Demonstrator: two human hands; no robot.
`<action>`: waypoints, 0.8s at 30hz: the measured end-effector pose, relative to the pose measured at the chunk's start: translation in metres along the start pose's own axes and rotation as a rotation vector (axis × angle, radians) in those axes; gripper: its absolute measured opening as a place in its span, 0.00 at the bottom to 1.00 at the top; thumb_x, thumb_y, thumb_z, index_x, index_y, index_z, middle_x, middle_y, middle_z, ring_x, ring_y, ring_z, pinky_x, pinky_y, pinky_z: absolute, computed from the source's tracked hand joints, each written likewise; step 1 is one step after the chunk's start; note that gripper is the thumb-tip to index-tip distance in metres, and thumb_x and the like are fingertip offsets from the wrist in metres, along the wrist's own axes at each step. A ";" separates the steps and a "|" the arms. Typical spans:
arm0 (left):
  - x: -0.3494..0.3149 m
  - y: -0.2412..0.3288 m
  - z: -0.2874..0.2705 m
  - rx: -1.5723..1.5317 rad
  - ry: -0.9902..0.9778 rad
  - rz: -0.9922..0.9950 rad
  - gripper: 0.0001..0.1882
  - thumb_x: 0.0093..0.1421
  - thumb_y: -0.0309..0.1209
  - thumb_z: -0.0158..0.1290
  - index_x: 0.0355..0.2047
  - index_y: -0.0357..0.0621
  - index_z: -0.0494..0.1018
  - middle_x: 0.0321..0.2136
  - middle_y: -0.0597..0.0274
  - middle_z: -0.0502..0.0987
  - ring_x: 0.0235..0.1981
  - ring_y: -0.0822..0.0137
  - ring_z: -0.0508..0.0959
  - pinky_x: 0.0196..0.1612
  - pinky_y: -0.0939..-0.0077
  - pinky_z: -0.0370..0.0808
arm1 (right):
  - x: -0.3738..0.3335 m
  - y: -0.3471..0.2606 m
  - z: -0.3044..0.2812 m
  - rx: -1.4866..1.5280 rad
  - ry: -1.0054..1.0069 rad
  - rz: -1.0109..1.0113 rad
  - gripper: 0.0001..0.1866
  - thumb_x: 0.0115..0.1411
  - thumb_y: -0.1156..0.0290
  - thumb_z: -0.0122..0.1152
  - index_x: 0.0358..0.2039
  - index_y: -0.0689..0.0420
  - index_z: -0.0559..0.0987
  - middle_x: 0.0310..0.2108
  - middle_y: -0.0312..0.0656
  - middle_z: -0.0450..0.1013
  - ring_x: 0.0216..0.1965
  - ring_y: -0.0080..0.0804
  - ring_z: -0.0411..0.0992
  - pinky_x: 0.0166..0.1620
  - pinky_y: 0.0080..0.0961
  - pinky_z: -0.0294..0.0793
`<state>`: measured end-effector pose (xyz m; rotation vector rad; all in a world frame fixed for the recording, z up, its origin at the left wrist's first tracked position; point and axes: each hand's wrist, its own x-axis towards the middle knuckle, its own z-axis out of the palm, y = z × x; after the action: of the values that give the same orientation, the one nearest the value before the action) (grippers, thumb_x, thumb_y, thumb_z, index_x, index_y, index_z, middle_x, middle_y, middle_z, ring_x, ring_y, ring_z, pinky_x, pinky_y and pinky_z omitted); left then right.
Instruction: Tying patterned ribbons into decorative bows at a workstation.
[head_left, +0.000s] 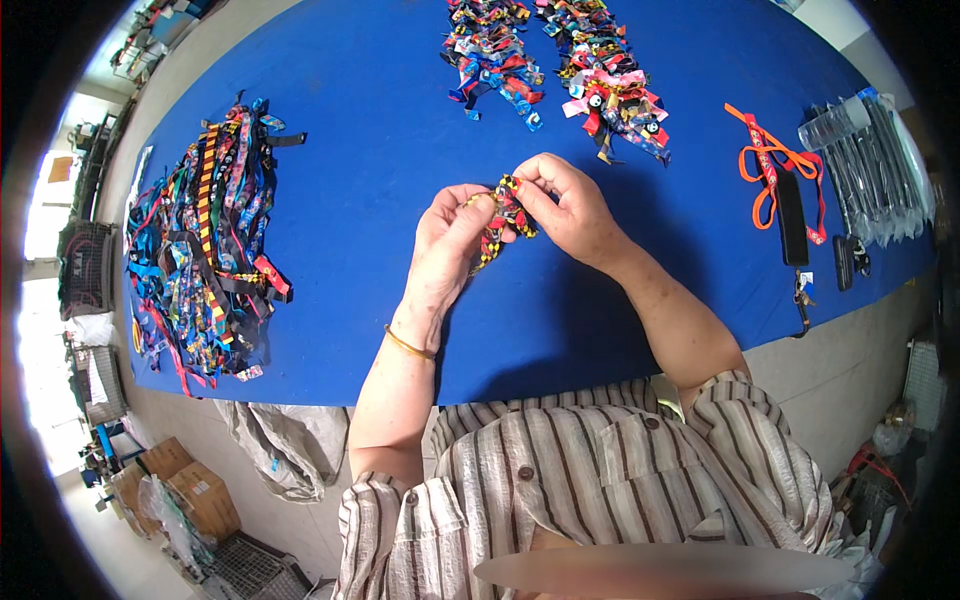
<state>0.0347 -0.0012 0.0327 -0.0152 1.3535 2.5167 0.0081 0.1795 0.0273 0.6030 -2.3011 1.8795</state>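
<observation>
Above the middle of the blue table (370, 120), both of my hands are closed on a bunched patterned lanyard (491, 246) in black, yellow and red. My left hand (445, 240) pinches it between thumb and fingers. At its upper right part, my right hand (575, 215) grips with thumb and forefinger. A short end dangles below the left fingers. How the strap is folded or knotted inside the fingers is partly hidden.
A heap of loose colourful lanyards (205, 250) lies at the left. Two rows of bundled lanyards (495, 60) (610, 80) run along the far side. At the right are an orange cord (765, 150), a black strap (791, 220), and a stack of plastic-wrapped dark strips (880, 180).
</observation>
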 end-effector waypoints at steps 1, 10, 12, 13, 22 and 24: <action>0.000 0.003 0.002 -0.061 0.022 -0.069 0.12 0.69 0.32 0.51 0.45 0.35 0.69 0.34 0.54 0.79 0.31 0.65 0.82 0.38 0.74 0.80 | 0.000 0.000 -0.001 -0.001 0.002 0.001 0.02 0.63 0.79 0.57 0.34 0.63 0.74 0.30 0.37 0.71 0.28 0.17 0.69 0.30 0.20 0.70; 0.004 -0.004 -0.007 0.037 0.033 0.026 0.08 0.70 0.32 0.49 0.36 0.41 0.71 0.34 0.58 0.80 0.30 0.71 0.80 0.34 0.79 0.77 | -0.001 -0.004 -0.001 0.051 -0.023 0.043 0.02 0.63 0.79 0.57 0.33 0.63 0.75 0.30 0.36 0.72 0.27 0.17 0.69 0.30 0.19 0.70; 0.002 -0.003 -0.002 0.039 0.060 0.065 0.07 0.70 0.29 0.50 0.33 0.44 0.69 0.32 0.62 0.79 0.28 0.75 0.77 0.32 0.82 0.74 | -0.003 0.002 0.001 0.085 -0.061 0.138 0.02 0.63 0.79 0.57 0.33 0.63 0.74 0.31 0.36 0.72 0.27 0.17 0.69 0.30 0.20 0.71; 0.002 -0.003 0.000 0.014 0.065 0.083 0.06 0.69 0.28 0.50 0.34 0.43 0.69 0.32 0.61 0.79 0.28 0.76 0.77 0.31 0.83 0.74 | -0.004 0.004 0.002 0.085 -0.060 0.138 0.02 0.63 0.79 0.57 0.33 0.63 0.74 0.31 0.36 0.72 0.27 0.17 0.69 0.30 0.20 0.71; 0.003 -0.008 -0.005 0.035 0.020 0.144 0.07 0.68 0.24 0.51 0.32 0.45 0.67 0.29 0.64 0.78 0.28 0.79 0.75 0.32 0.85 0.72 | 0.000 -0.004 -0.001 -0.278 0.120 -0.161 0.03 0.62 0.80 0.58 0.33 0.62 0.72 0.29 0.40 0.72 0.29 0.26 0.73 0.30 0.25 0.72; 0.003 -0.007 -0.004 0.031 0.042 0.173 0.07 0.67 0.23 0.51 0.32 0.44 0.67 0.29 0.64 0.79 0.27 0.81 0.75 0.31 0.86 0.73 | 0.002 -0.004 -0.006 -0.288 0.051 -0.175 0.04 0.61 0.79 0.59 0.36 0.62 0.74 0.31 0.40 0.74 0.31 0.27 0.75 0.32 0.26 0.73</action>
<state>0.0335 -0.0004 0.0240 0.0574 1.4683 2.6495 0.0068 0.1842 0.0329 0.6818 -2.3392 1.4360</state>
